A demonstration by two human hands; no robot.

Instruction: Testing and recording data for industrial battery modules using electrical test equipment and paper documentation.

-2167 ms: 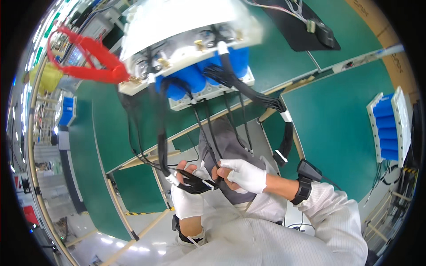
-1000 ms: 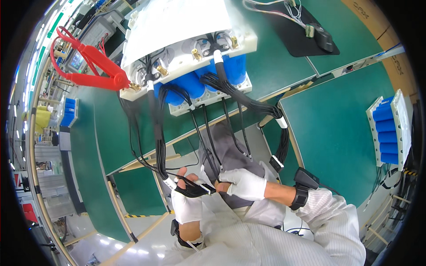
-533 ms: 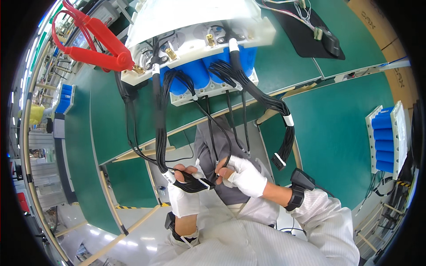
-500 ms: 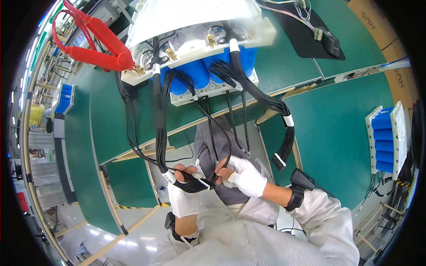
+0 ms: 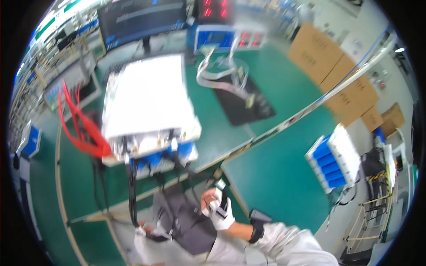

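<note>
A white-topped battery pack (image 5: 146, 97) with blue cylindrical cells (image 5: 153, 162) underneath stands on the green bench, black wires hanging from its front. My left hand (image 5: 143, 239), in a white fingerless glove, is closed around the end of a black wire harness (image 5: 132, 190), near its connector (image 5: 159, 237). To the right, my right hand (image 5: 216, 208), gloved the same way, is closed on a second black wire harness (image 5: 223, 203) with a white label (image 5: 220, 183). Motion blur hides the finger details. A red clamp (image 5: 88, 137) grips the pack's left front corner.
Behind the pack stand a monitor (image 5: 142, 22) and a blue-fronted instrument (image 5: 215, 37) with red displays. White cables lie over a black mat (image 5: 239, 104). A second blue-celled pack (image 5: 335, 159) sits on the right bench. Cardboard boxes (image 5: 315, 51) are stacked at the far right.
The view has swung up and right, bringing in the monitor and boxes. My right hand has left the thin lead by my left hand and taken hold of the right harness. My left hand keeps its harness.
</note>
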